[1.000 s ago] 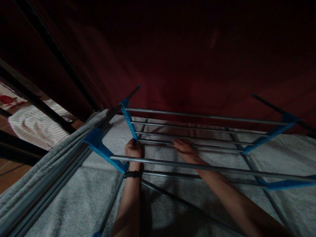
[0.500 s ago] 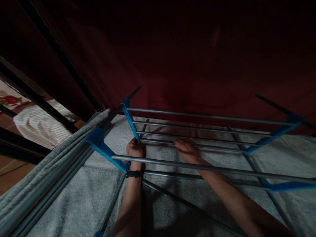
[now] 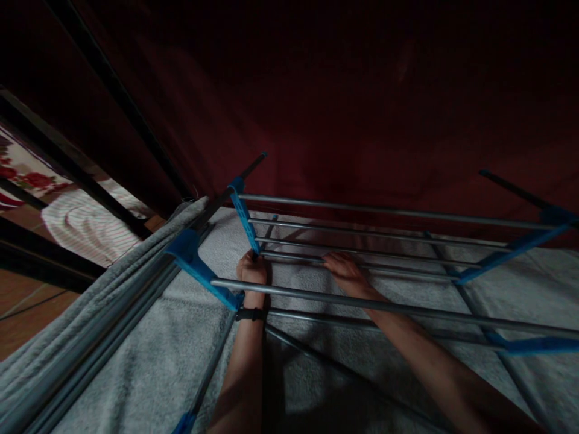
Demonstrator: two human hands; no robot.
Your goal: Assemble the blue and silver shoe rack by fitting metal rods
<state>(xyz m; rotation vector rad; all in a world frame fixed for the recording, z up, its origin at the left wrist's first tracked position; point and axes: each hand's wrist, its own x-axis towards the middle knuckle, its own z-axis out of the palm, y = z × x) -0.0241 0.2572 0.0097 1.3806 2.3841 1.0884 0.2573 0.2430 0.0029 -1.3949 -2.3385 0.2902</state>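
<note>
A partly built shoe rack of grey metal tubes and blue plastic brackets stands over a light grey blanket. My left hand (image 3: 252, 269), with a black band at the wrist, is closed at the lower end of the far left blue bracket (image 3: 245, 211), where a pole meets it; the fingertips are hidden. My right hand (image 3: 344, 270) is closed around the lowest far metal tube (image 3: 294, 258), a short way right of my left hand. Both forearms pass beneath the near tube (image 3: 316, 294). Another blue bracket (image 3: 199, 271) sits left of my left wrist.
The grey blanket (image 3: 136, 343) lies under the rack. Loose metal tubes (image 3: 104, 325) lie along its left edge. A dark red cloth (image 3: 339, 120) hangs behind. Dark metal bars (image 3: 108, 78), a striped cloth (image 3: 90, 223) and tiled floor (image 3: 27, 301) show at left.
The whole view has shifted slightly, so the rack and the near things sit a little further right. Both hands keep the same hold on the rack.
</note>
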